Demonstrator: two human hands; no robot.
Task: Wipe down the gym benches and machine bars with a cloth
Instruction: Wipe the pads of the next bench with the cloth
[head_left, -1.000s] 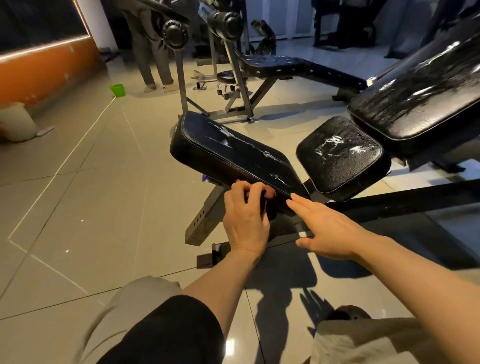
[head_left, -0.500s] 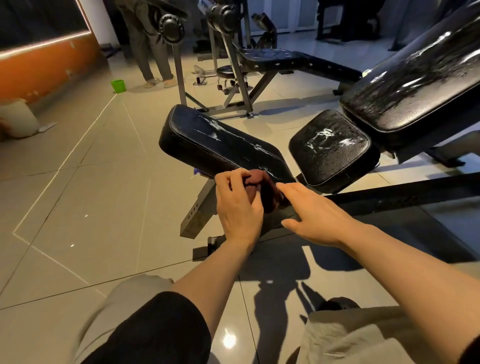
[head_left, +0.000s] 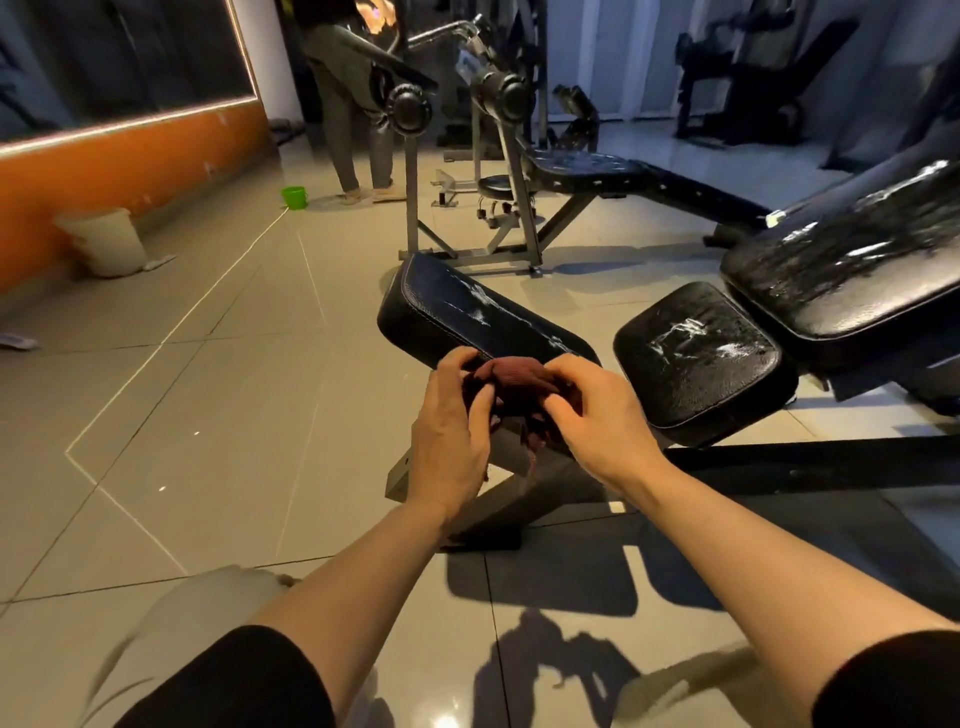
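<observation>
Both hands, left hand (head_left: 457, 415) and right hand (head_left: 597, 415), have fingers bunched on the cloth (head_left: 514, 376); better to refold it flat before wiping the bench (head_left: 467, 312) just beyond.

- The room is dim overall, with cool daylight entering from the far right background.
- A thin bright light strip (head_left: 130, 122) glows along the orange wall (head_left: 104, 171).
- Glossy floor tiles (head_left: 208, 395) carry glare spots and a bright reflection at the bottom edge.
- Hard dark shadows of the arms fall on the floor below them.
- Wet streaks shine white on the black bench pads (head_left: 696, 358).
- Wide-angle bending curves lines near the edges.
- The pale trouser leg (head_left: 171, 639) at lower left is motion-blurred.
</observation>
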